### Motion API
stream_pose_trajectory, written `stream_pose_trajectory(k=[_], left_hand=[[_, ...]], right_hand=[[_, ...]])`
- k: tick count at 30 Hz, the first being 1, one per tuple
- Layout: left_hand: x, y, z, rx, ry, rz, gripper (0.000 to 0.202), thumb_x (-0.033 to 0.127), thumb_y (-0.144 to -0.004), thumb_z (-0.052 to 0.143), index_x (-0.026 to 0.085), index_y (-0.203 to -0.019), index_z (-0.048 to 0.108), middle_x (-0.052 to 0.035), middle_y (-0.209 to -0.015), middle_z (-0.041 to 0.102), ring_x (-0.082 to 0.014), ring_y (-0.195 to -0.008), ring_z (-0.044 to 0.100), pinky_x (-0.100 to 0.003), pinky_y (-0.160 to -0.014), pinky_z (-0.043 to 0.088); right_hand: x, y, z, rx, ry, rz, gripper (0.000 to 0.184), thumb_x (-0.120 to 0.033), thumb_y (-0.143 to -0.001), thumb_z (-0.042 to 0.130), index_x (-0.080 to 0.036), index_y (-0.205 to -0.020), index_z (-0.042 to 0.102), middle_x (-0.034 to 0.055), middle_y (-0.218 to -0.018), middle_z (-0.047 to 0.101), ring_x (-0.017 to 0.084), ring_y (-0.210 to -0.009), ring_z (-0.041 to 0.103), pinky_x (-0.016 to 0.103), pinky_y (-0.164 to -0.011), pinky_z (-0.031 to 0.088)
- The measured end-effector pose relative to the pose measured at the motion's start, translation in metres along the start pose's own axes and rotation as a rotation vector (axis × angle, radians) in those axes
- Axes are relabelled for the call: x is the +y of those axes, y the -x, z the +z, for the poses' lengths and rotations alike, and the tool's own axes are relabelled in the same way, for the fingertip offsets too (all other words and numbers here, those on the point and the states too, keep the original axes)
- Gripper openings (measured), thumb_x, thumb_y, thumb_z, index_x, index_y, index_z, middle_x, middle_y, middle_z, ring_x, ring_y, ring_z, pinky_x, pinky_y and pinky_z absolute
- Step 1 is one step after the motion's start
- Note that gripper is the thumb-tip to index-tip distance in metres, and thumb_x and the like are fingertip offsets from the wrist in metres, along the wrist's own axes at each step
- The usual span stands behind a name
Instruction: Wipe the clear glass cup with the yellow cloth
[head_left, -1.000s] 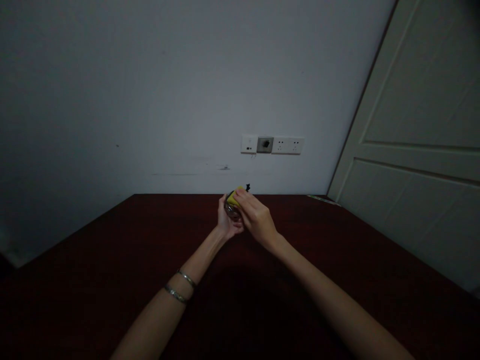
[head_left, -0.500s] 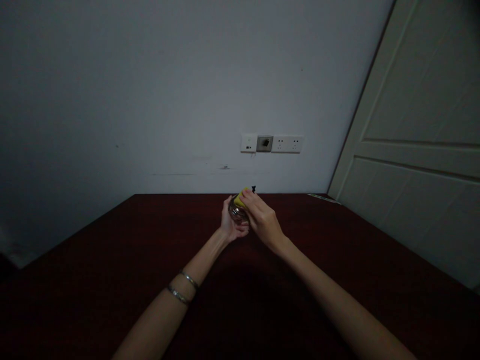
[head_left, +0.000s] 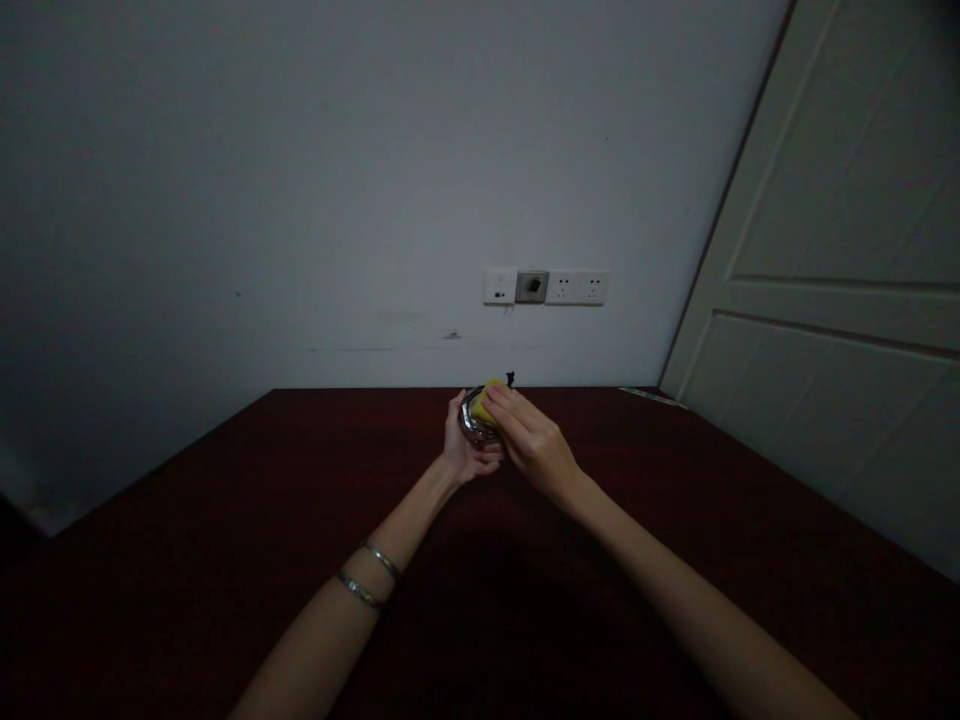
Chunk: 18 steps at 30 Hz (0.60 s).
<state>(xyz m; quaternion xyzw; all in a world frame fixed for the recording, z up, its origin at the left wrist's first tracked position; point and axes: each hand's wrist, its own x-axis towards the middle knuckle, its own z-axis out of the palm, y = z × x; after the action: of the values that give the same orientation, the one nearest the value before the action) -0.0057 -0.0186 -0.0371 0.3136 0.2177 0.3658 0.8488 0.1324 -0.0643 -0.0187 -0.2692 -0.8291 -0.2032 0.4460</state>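
Observation:
My left hand (head_left: pixel 463 455) cups a small, shiny, rounded vessel (head_left: pixel 474 428) from the left and below, over the far part of the dark red table (head_left: pixel 360 480). Whether the vessel is glass or metal I cannot tell. In my right hand (head_left: pixel 536 440) is a yellow sponge (head_left: pixel 491 400), pinched under the fingers and pressed against the vessel's upper right side. The fingers and sponge cover much of the vessel.
The table's far edge meets a pale wall (head_left: pixel 375 200) with a row of sockets (head_left: pixel 576 288). Just beyond my right fingers shows a small black thing (head_left: pixel 511 379). A flat strip (head_left: pixel 651 397) lies at the back right corner, beside a panelled door (head_left: pixel 825 380).
The sponge has shifted slightly down and right over the vessel, which shows a little more of its shiny rim. Both hands keep their hold. The whole view has drifted slightly.

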Motion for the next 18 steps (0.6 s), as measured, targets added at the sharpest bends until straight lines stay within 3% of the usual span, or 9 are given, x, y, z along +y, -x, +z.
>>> stream_pose_trajectory(k=[4, 7, 10, 13, 15, 18], left_hand=[[0.0, -0.002, 0.008, -0.018, 0.158, 0.223, 0.057, 0.062, -0.075, 0.043, 0.009, -0.073, 0.063, -0.0093, -0.06, 0.063, -0.0153, -0.048, 0.058, -0.024, -0.044, 0.046], [0.001, -0.002, 0.013, -0.064, 0.195, 0.274, 0.056, 0.058, -0.076, 0.045, 0.006, -0.076, 0.064, -0.012, -0.066, 0.065, -0.0182, -0.06, 0.062, -0.026, -0.055, 0.05], [0.002, 0.0, 0.011, -0.029, 0.182, 0.248, 0.059, 0.063, -0.076, 0.04, 0.009, -0.075, 0.063, -0.0094, -0.06, 0.062, -0.0155, -0.049, 0.058, -0.025, -0.043, 0.046], [0.002, 0.003, 0.006, -0.017, 0.087, 0.119, 0.069, 0.076, -0.072, 0.029, 0.013, -0.064, 0.057, -0.0022, -0.042, 0.047, -0.0102, -0.029, 0.037, -0.021, -0.026, 0.026], [0.003, 0.004, 0.006, -0.047, 0.046, 0.069, 0.074, 0.08, -0.069, 0.022, 0.015, -0.059, 0.054, -0.0001, -0.038, 0.04, -0.0089, -0.026, 0.03, -0.019, -0.024, 0.019], [0.004, 0.004, 0.011, 0.002, 0.072, 0.128, 0.07, 0.076, -0.071, 0.027, 0.014, -0.062, 0.057, -0.0009, -0.04, 0.044, -0.0092, -0.026, 0.033, -0.02, -0.025, 0.022]], right_hand=[[-0.023, 0.004, 0.004, -0.031, -0.008, -0.09, 0.041, -0.006, -0.089, 0.04, -0.008, -0.129, 0.049, 0.0172, -0.129, 0.055, 0.021, -0.129, 0.043, 0.041, -0.106, 0.041], [-0.031, 0.007, 0.005, -0.037, -0.042, -0.121, 0.042, -0.005, -0.088, 0.039, -0.008, -0.129, 0.049, 0.017, -0.129, 0.055, 0.02, -0.129, 0.042, 0.041, -0.106, 0.041], [-0.02, 0.005, 0.003, -0.016, -0.063, -0.047, 0.046, -0.006, -0.088, 0.041, -0.013, -0.133, 0.044, 0.0146, -0.133, 0.052, 0.02, -0.13, 0.041, 0.043, -0.106, 0.041], [-0.002, 0.0, 0.001, 0.064, -0.072, 0.073, 0.047, -0.008, -0.088, 0.043, -0.019, -0.134, 0.044, 0.0113, -0.134, 0.052, 0.02, -0.128, 0.044, 0.044, -0.105, 0.042], [0.004, -0.003, -0.001, 0.111, -0.059, 0.106, 0.046, -0.009, -0.089, 0.043, -0.019, -0.134, 0.044, 0.0116, -0.134, 0.052, 0.02, -0.128, 0.044, 0.043, -0.105, 0.043], [-0.004, -0.003, -0.003, 0.064, -0.031, 0.041, 0.045, -0.008, -0.088, 0.043, -0.015, -0.133, 0.045, 0.0143, -0.134, 0.051, 0.022, -0.131, 0.039, 0.045, -0.107, 0.04]])
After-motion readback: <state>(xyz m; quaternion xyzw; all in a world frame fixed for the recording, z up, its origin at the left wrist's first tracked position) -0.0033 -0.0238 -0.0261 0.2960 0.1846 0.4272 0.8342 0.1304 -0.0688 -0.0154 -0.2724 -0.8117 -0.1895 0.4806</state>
